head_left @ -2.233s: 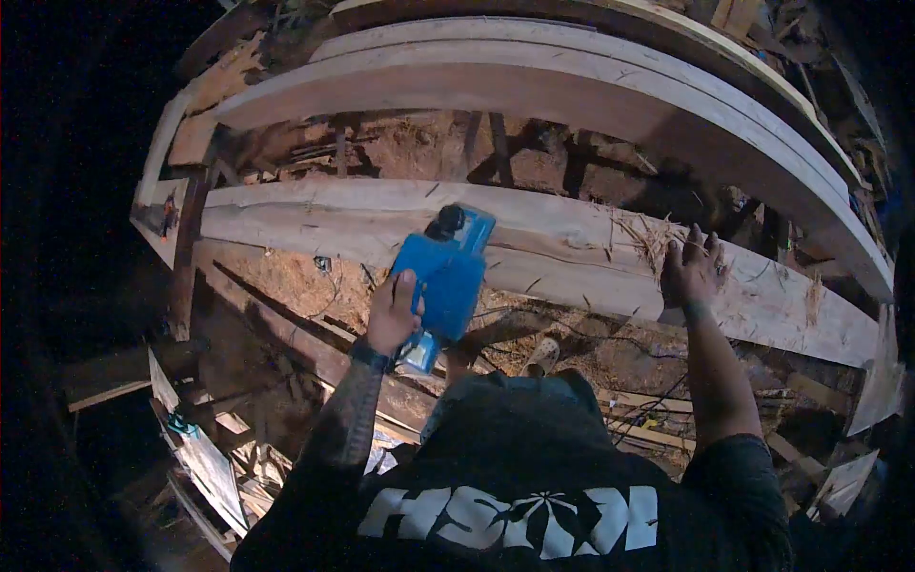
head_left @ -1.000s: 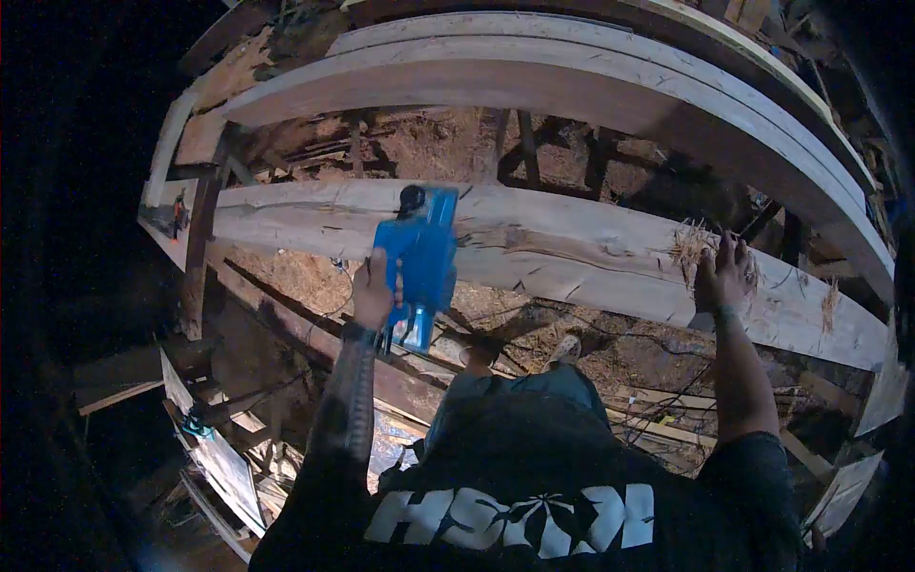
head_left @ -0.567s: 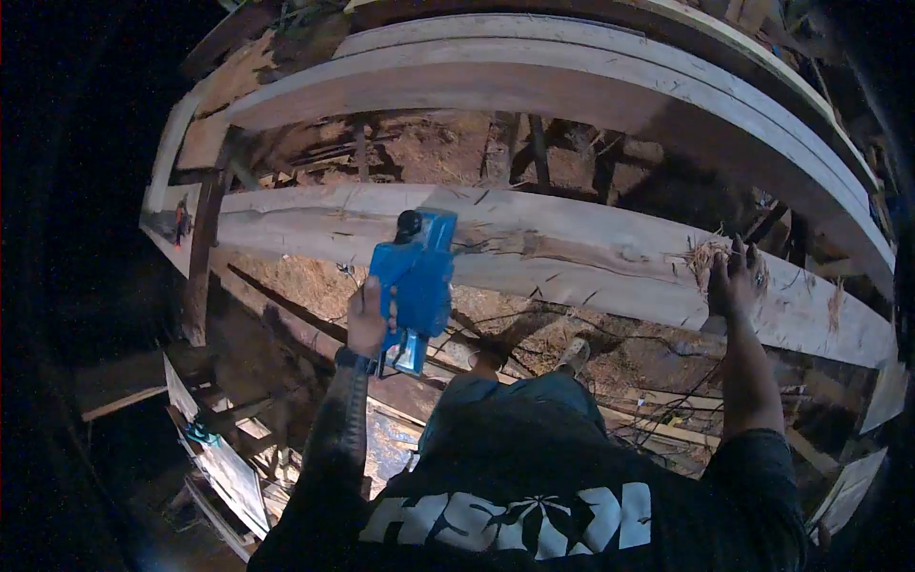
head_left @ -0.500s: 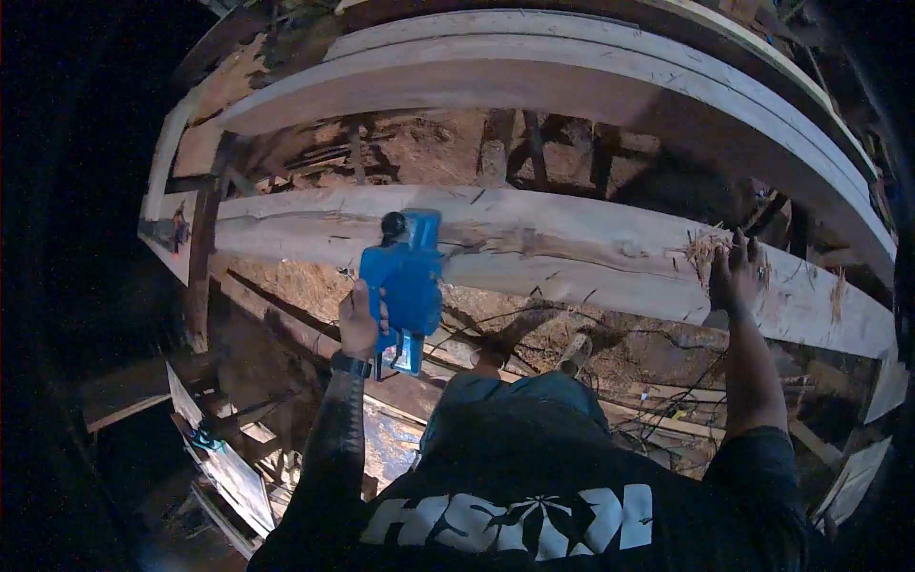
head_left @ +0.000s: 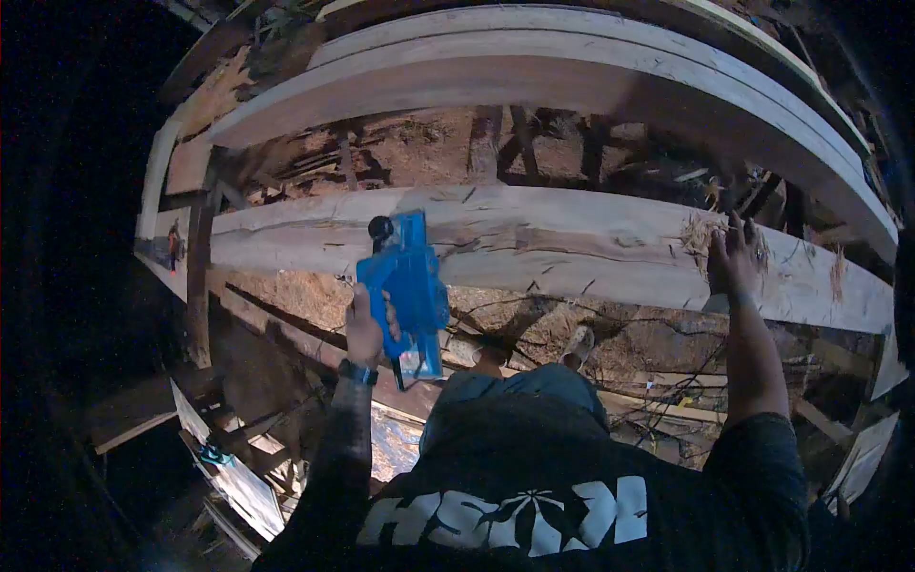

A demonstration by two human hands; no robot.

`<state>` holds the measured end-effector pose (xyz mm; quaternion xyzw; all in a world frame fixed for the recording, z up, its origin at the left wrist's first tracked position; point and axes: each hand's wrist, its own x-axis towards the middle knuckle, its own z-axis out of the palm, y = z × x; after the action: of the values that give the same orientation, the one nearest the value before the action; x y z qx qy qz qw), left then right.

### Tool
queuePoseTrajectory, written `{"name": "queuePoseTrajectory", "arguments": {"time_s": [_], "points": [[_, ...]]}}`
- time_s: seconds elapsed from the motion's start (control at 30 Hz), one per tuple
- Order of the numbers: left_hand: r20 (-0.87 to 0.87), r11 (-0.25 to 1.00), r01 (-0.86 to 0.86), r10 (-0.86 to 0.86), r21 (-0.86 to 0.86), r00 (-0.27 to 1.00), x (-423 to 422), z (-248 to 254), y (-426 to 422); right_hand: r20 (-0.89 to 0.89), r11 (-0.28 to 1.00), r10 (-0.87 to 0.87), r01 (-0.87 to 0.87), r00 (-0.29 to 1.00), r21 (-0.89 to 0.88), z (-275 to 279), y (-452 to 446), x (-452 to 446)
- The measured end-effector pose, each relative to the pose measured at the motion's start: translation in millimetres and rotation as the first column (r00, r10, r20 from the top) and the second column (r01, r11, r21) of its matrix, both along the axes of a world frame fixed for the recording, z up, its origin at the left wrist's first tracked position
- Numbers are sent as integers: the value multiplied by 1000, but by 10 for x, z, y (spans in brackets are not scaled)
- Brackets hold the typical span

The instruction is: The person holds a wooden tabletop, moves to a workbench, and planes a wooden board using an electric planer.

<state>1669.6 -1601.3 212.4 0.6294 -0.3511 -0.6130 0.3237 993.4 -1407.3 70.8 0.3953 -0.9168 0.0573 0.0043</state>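
Note:
My left hand (head_left: 365, 324) is wrapped round the rear handle of a blue electric planer (head_left: 417, 286). The planer lies partly over the near edge of a long pale timber beam (head_left: 553, 238), its black knob (head_left: 381, 229) toward the far side. A dark grain line and cracks run along the beam. On the right, my right hand (head_left: 732, 262) has its fingers spread over the beam, beside a small heap of wood shavings (head_left: 701, 238). Its palm is hidden, so firm contact is not clear.
Thick planks (head_left: 534, 71) stretch across the far side. A dark post (head_left: 198, 276) stands at the beam's left end. Tangled cords (head_left: 672, 405) and sawdust (head_left: 295, 300) lie on the ground near my feet. Loose boards (head_left: 238, 486) stand at lower left.
The planer has turned slightly and shifted a little right relative to the beam, still in my left hand. My right hand stays in about the same place by the shavings. The view has tilted slightly.

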Motion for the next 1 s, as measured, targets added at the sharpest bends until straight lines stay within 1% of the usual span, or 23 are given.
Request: {"name": "queuePoseTrajectory", "arguments": {"time_s": [0.03, 0.17, 0.23, 0.3, 0.43, 0.47, 0.57, 0.67, 0.77, 0.87, 0.97, 1.0], "points": [[-17, 999, -20, 20, 28, 1000, 12, 11, 73, -6, 1000, 14, -14, 1000, -7, -39, 6, -22], [-35, 996, 83, -84, -25, 996, 19, -80, -245, -92, 999, 2, 2, 996, 45, -130, 6, -32], [-52, 990, 135, -137, -50, 989, -54, -149, -545, -83, 997, -6, 12, 997, 73, -74, -19, -9], [-55, 988, 150, -152, -44, 987, -207, -146, -729, -71, 997, -13, 19, 997, 79, -13, -39, 4], [-22, 976, 200, -202, -84, 979, -350, -84, -421, -60, 999, 7, -5, 998, 37, -36, -34, -5], [32, 983, 186, -186, 4, 982, -393, -5, -265, -65, 1000, 11, -9, 998, 27, -57, -1, -25], [-39, 965, 248, -246, 84, 969, -374, 33, 141, -83, 999, 7, -3, 997, 43, -28, 9, 17], [30, 980, 198, -198, -14, 980, -599, -74, 206, -5, 1000, -3, 3, 1000, -6, -9, -6, 30], [65, 976, 199, -194, -89, 979, -884, -56, -55, -15, 1000, 4, -4, 1000, 19, -75, -15, -45], [86, 961, 263, -256, -88, 963, -1007, -2, -346, 35, 1000, -14, 14, 999, 20, 5, -6, 6], [79, 961, 265, -259, -77, 963, -1010, 14, -403, -13, 993, -53, 54, 999, 105, 137, -65, 115], [98, 970, 229, -221, -84, 970, -1039, 21, -296, -20, 994, -37, 39, 999, 104, 134, -94, 117]]}}
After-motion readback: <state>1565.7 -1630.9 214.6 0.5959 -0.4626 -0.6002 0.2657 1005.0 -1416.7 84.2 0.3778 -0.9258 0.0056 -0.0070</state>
